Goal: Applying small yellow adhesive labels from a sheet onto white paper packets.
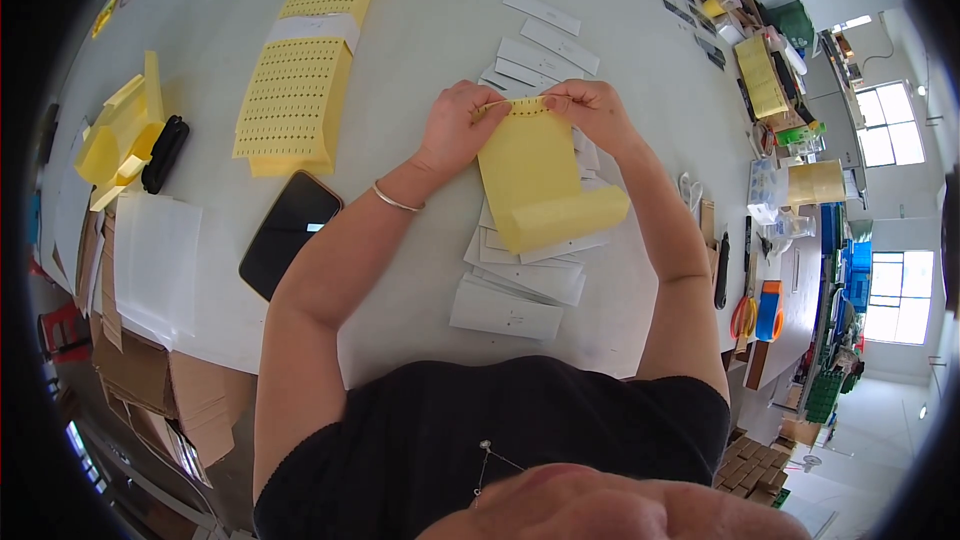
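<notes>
Both my hands pinch the far edge of a yellow sheet (528,165) that has a row of small dark marks along that edge. My left hand (460,125) grips its left corner, and my right hand (592,112) has the right corner. The sheet's near end curls up into a loose roll on the right. Beneath and around it lie several white printed slips (507,308), overlapping in a line that runs away from me. The sheet hides part of them.
Left of my arms are a stack of yellow marked sheets (297,90) with a white band and a black phone (290,233). Farther left sit a folded yellow piece (122,135) and a black case (165,153). Tape rolls (769,311) and scissors (743,317) lie at the right edge.
</notes>
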